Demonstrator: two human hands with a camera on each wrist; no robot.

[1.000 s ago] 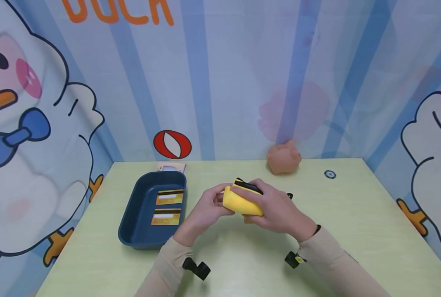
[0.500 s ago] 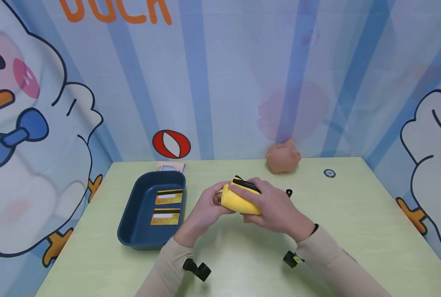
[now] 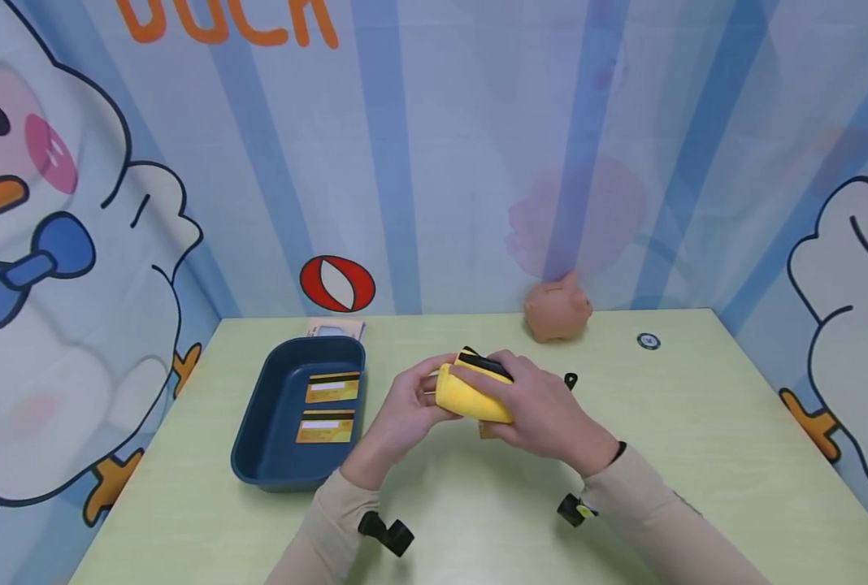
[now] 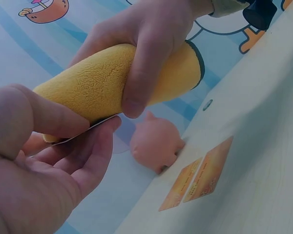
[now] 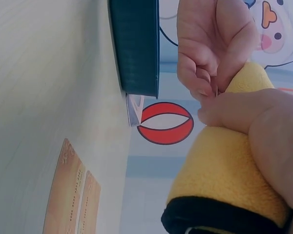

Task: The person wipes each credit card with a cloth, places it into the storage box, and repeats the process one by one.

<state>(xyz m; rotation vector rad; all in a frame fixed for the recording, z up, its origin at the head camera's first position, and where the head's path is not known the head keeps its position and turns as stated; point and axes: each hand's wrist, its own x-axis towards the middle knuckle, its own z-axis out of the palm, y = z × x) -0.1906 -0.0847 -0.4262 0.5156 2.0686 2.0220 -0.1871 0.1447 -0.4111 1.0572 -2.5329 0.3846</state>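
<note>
A fuzzy yellow plush pouch (image 3: 470, 398) with black trim is held above the middle of the table. My right hand (image 3: 544, 414) grips it, fingers across its body and thumb underneath. At the pouch's left end, my left hand (image 3: 412, 398) pinches a thin card (image 4: 90, 127) between thumb and fingers. The card shows almost edge-on against the pouch's dark opening in the left wrist view, so its face is hidden. Two orange-gold cards (image 4: 210, 168) lie side by side on the table beneath the hands, mostly covered in the head view.
To the left stands a dark blue tray (image 3: 254, 414) with two gold cards (image 3: 326, 426) inside. Behind it lies a flat printed paper (image 3: 337, 327). A pink piggy bank (image 3: 557, 310) and a round dark token (image 3: 648, 341) are at the back right. Fabric backdrop walls enclose the table.
The head view has shifted very slightly. Both hands keep nearly the same hold on the pouch and the card, with only tiny finger movement.
</note>
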